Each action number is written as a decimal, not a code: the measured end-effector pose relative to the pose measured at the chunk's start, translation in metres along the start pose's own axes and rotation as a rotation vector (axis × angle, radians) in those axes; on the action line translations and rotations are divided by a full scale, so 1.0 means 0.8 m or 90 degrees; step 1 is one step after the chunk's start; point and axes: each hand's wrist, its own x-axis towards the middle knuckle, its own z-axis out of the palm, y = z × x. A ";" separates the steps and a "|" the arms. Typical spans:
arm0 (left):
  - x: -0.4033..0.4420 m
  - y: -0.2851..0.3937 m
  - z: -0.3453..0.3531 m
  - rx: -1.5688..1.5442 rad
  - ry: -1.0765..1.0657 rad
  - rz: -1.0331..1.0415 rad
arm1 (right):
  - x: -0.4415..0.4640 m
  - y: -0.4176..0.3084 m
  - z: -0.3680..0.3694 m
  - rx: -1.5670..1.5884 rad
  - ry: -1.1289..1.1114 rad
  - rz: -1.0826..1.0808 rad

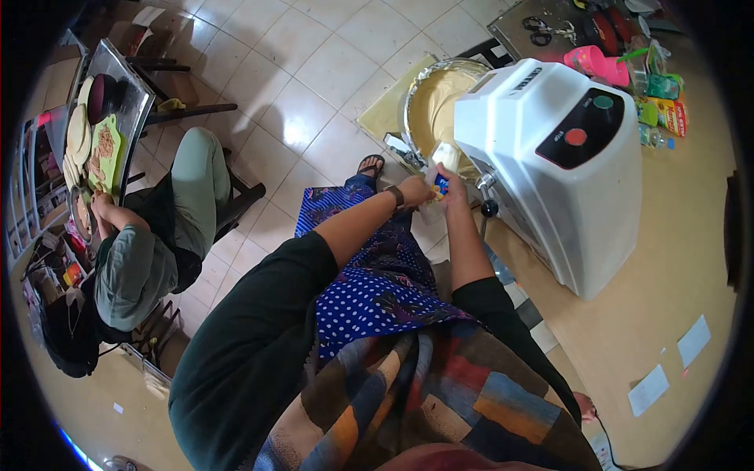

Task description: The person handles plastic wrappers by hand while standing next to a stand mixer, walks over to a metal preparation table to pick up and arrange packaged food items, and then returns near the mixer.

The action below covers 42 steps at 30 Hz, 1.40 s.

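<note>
A white stand mixer with a red and a green button (550,133) stands on the right, its metal bowl (406,110) under the head. Pale yellow batter (440,98) fills much of the bowl. At the bowl's near edge, my right hand (453,187) is closed around a small white and blue package (442,184). My left hand (416,191), with a dark band on its wrist, is beside it, its fingers closed at the package's lower part, where something clear and yellowish shows. A pale block (448,157) is just above my right hand, over the bowl's edge.
On the left a seated co-worker (141,267) has hands at a metal table (137,102) with a green board (106,153) and flat pale rounds. Pink cups (597,64), packets and scissors (540,31) lie at the upper right. Papers (648,390) rest on the right table.
</note>
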 end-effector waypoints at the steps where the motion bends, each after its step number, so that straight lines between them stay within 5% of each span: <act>1: 0.003 0.006 -0.005 -0.105 -0.016 -0.121 | 0.017 -0.002 -0.007 -0.033 0.028 0.009; 8: -0.006 0.012 -0.054 0.151 -0.093 0.097 | -0.001 -0.032 0.043 -0.012 0.143 0.082; 10: -0.012 0.019 -0.059 -0.129 -0.030 -0.083 | 0.009 -0.033 0.038 0.006 0.150 0.085; 14: -0.004 0.015 -0.063 -0.167 -0.044 -0.116 | 0.071 -0.030 0.001 0.006 0.165 -0.033; 16: 0.017 -0.024 -0.010 -0.063 -0.028 -0.015 | 0.063 -0.035 0.012 0.003 0.172 -0.097; 19: 0.009 -0.019 -0.031 -0.104 -0.027 -0.015 | -0.006 -0.058 0.055 0.020 0.183 -0.003; 20: 0.008 -0.012 -0.046 -0.105 -0.025 -0.011 | -0.016 -0.059 0.057 0.014 0.042 0.079; 21: 0.006 0.003 -0.072 -0.216 -0.090 -0.143 | -0.021 -0.059 0.058 0.006 -0.100 0.162; 22: 0.005 0.007 -0.080 -0.328 -0.156 -0.276 | -0.026 -0.056 0.060 0.004 -0.098 0.161; 23: 0.004 0.008 -0.086 -0.331 -0.156 -0.274 | -0.031 -0.051 0.063 -0.031 -0.076 0.132; 25: 0.004 -0.004 -0.081 -0.001 -0.135 0.156 | -0.034 -0.051 0.065 -0.064 -0.055 0.106; 32: 0.005 -0.008 -0.080 0.059 -0.160 0.193 | 0.004 -0.057 0.056 -0.105 0.004 0.205; 34: 0.001 -0.010 -0.075 -0.052 -0.147 0.133 | 0.016 -0.057 0.050 -0.088 0.012 0.221; 42: -0.011 0.007 -0.098 0.088 -0.178 0.237 | 0.048 -0.049 0.024 -0.062 0.076 0.117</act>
